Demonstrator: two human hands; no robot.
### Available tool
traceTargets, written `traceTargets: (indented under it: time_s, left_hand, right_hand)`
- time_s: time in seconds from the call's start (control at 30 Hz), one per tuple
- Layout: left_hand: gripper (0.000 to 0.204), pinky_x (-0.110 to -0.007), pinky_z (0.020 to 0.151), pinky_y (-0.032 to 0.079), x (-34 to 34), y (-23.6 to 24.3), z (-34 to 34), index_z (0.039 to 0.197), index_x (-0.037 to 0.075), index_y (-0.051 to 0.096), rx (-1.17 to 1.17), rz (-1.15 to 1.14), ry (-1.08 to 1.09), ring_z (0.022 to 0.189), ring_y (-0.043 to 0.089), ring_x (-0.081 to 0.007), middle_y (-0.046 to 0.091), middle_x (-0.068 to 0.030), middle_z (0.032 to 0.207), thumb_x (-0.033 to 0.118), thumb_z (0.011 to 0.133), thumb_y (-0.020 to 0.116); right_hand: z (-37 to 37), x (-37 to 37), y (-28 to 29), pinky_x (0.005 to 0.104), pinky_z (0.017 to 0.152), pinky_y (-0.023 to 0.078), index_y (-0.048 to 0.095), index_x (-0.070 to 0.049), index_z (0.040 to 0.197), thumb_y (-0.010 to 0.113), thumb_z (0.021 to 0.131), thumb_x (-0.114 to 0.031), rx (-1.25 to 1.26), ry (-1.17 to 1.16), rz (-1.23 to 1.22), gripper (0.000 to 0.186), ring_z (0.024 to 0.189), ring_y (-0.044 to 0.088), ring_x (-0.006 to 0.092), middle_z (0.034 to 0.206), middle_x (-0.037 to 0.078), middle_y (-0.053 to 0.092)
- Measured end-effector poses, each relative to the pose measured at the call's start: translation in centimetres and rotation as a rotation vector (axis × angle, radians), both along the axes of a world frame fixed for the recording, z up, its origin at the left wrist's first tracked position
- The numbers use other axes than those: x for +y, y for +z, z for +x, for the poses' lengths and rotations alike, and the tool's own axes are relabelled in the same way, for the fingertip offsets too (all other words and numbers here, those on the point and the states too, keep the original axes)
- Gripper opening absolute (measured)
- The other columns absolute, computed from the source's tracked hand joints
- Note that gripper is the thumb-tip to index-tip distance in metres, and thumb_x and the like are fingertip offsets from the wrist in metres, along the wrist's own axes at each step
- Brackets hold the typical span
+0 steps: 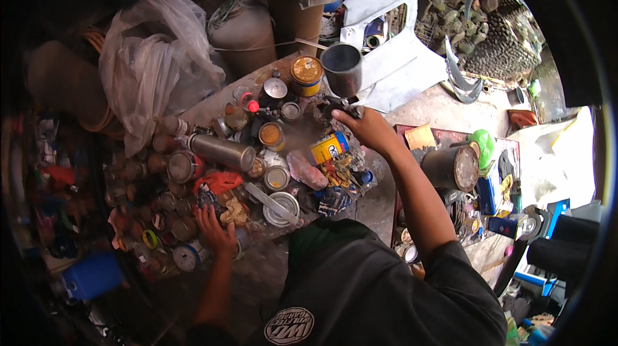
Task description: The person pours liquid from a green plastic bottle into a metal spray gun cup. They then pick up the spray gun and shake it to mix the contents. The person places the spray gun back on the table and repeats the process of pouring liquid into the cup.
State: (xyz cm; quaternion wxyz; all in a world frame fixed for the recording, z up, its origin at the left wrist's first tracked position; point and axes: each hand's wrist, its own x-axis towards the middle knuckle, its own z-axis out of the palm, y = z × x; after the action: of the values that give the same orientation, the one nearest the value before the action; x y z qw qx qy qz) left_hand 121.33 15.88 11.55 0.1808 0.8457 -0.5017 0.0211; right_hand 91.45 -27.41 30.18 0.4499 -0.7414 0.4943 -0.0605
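Observation:
My right hand point(372, 132) is closed around a dark tool that looks like a spray gun point(343, 106), partly hidden by my fingers. A grey cup point(342, 66) stands just beyond it, seemingly attached, though the join is unclear. My left hand point(217, 230) has its fingers spread at the near left of the cluttered bench, beside a red cloth point(219, 182) and a crumpled brown paper point(234, 211). I cannot tell whether its fingertips touch them. Between my hands are a yellow and blue tin point(329, 148), a pinkish plastic bag point(306, 170) and a round metal lid point(281, 209).
Several paint cans crowd the bench, including a rusty-topped yellow can point(306, 70) and a metal canister point(222, 151). A clear plastic sheet point(151, 63) hangs far left. At the far right lies a white panel point(402, 63). A large can point(460, 167) stands right of my forearm.

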Motion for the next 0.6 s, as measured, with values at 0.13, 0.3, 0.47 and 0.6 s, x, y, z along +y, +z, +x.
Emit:
traceTargets:
  time_s: [0.13, 0.3, 0.47, 0.6]
  left_hand:
    - [0.076, -0.066, 0.124, 0.024, 0.1, -0.1, 0.2, 0.157, -0.001, 0.04, 0.019, -0.109, -0.047, 0.153, 0.03, -0.0496, 0.038, -0.0264, 0.161, 0.045, 0.099, 0.058]
    - [0.072, -0.064, 0.125, 0.024, 1.2, -0.3, 0.2, 0.157, -0.002, 0.039, 0.054, -0.143, -0.015, 0.152, 0.031, -0.0497, 0.039, -0.0272, 0.161, 0.045, 0.104, 0.052]
    - [0.068, -0.061, 0.125, 0.022, 0.9, 0.0, 0.7, 0.157, -0.003, 0.04, 0.149, -0.264, -0.003, 0.153, 0.031, -0.0469, 0.038, -0.0267, 0.162, 0.041, 0.107, 0.047]
    - [0.063, -0.06, 0.126, 0.02, 1.1, 0.0, 1.3, 0.156, -0.004, 0.042, 0.13, -0.336, 0.039, 0.154, 0.029, -0.046, 0.04, -0.0252, 0.162, 0.038, 0.109, 0.041]
  right_hand:
    - [1.2, -2.1, -1.7, 0.0496, 0.093, 0.054, 0.074, -0.008, 0.123, 0.062, 0.098, -0.067, 0.101, 0.074, -0.056, 0.065, 0.109, 0.071, 0.0436, 0.111, 0.025, 0.076]
    - [4.0, -2.0, 0.3, 0.0462, 0.073, 0.056, 0.076, -0.004, 0.113, 0.065, 0.094, -0.071, 0.156, 0.072, -0.026, 0.071, 0.082, 0.071, 0.0354, 0.095, 0.021, 0.075]
    - [3.9, -2.5, -2.0, 0.0489, 0.094, 0.055, 0.075, -0.002, 0.121, 0.059, 0.093, -0.079, 0.254, -0.023, 0.053, 0.083, 0.111, 0.072, 0.0413, 0.117, 0.023, 0.076]
    - [3.3, -2.4, -4.9, 0.048, 0.094, 0.056, 0.076, -0.003, 0.122, 0.057, 0.093, -0.081, 0.21, -0.108, 0.003, 0.086, 0.112, 0.073, 0.0384, 0.12, 0.019, 0.076]
